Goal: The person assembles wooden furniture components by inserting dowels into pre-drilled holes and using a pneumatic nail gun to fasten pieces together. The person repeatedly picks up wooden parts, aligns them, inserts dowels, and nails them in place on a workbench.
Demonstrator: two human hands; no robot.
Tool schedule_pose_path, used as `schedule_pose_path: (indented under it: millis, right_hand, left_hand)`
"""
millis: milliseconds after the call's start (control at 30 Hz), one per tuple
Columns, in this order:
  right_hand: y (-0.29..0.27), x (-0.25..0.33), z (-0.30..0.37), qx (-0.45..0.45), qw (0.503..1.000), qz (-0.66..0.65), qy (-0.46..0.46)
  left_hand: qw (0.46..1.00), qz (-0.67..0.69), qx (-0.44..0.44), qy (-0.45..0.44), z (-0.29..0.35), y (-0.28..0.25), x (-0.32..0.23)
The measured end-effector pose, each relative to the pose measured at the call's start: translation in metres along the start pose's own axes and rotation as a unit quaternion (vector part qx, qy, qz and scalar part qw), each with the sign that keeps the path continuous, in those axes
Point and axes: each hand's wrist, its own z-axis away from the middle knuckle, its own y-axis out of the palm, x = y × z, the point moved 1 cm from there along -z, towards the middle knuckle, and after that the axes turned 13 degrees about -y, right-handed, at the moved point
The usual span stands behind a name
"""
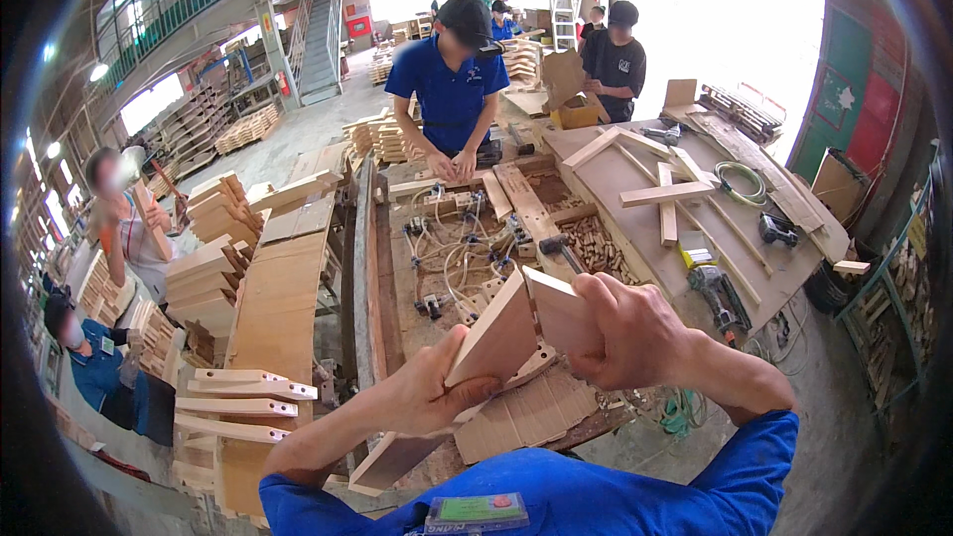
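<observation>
My left hand [437, 387] is closed round a pale wooden board [496, 331], thumb lying along its lower face. In my right hand [630, 333] is a second wooden piece [564, 310], gripped from the right with the fingers folded over it. The two pieces are raised over the near side of the bench and slant toward each other. Their upper ends meet or nearly meet; a narrow dark gap shows lower between them. Beneath my left forearm a further wooden piece [397, 459] slopes down, and a cardboard sheet [526, 417] lies under my hands.
Ahead is a fixture with pneumatic hoses [457, 253], beside a bin of wooden dowels [596, 246]. A black-headed tool [563, 250] rests by a plank. Shaped wooden parts [243, 405] lie left; a power tool [717, 298] lies right. A co-worker [452, 89] works opposite.
</observation>
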Motion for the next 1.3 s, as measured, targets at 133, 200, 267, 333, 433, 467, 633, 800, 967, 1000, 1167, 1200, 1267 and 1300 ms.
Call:
schedule_pose_path:
  millis: [133, 200, 267, 333, 433, 467, 633, 800, 967, 1000, 1167, 1200, 1267, 1300]
  right_hand:
    - [-0.003, 0.009, 0.002, -0.004, 1.000, 0.014, -0.003]
    - [-0.005, 0.008, 0.003, -0.006, 1.000, 0.014, -0.011]
    - [-0.004, 0.005, 0.004, -0.007, 1.000, 0.012, -0.014]
    - [-0.002, -0.001, 0.003, -0.009, 1.000, 0.006, -0.012]
    - [0.010, -0.019, 0.003, -0.064, 0.997, 0.012, -0.047]
    - [0.019, -0.031, 0.003, -0.094, 0.993, 0.003, -0.066]
    - [0.039, -0.091, 0.008, -0.241, 0.960, 0.014, -0.142]
    - [0.072, -0.134, 0.043, -0.315, 0.944, 0.023, -0.095]
    - [0.128, -0.158, 0.093, -0.164, 0.983, 0.072, 0.028]
    - [0.136, -0.162, 0.104, -0.125, 0.986, 0.081, 0.071]
    - [0.162, -0.169, 0.154, -0.015, 0.966, 0.038, 0.255]
    - [0.167, -0.170, 0.157, -0.005, 0.959, 0.018, 0.284]
    - [0.177, -0.170, 0.159, 0.004, 0.957, -0.011, 0.290]
    - [0.183, -0.170, 0.156, 0.000, 0.958, -0.024, 0.286]
  left_hand:
    - [0.998, 0.029, 0.007, 0.047, -0.002, 0.005, -0.001]
    - [0.998, 0.039, 0.011, 0.055, -0.003, 0.007, 0.001]
    - [0.997, 0.048, 0.009, 0.060, -0.004, 0.009, 0.002]
    - [0.998, 0.034, 0.005, 0.053, -0.008, 0.011, 0.005]
    - [0.998, 0.022, -0.008, 0.056, -0.021, 0.009, 0.007]
    - [0.998, 0.018, -0.010, 0.051, -0.025, 0.009, 0.008]
    - [0.997, 0.054, 0.043, 0.046, -0.046, 0.001, 0.008]
    - [0.926, 0.246, 0.233, -0.169, -0.028, 0.014, 0.109]
    - [0.972, 0.078, 0.117, -0.191, -0.032, 0.059, 0.127]
    - [0.985, -0.010, 0.080, -0.151, -0.037, 0.066, 0.134]
    - [0.974, -0.193, -0.092, -0.078, -0.048, 0.085, 0.189]
    - [0.967, -0.222, -0.098, -0.080, -0.054, 0.085, 0.199]
    - [0.951, -0.280, -0.107, -0.081, -0.069, 0.084, 0.220]
    - [0.941, -0.307, -0.127, -0.063, -0.077, 0.083, 0.228]
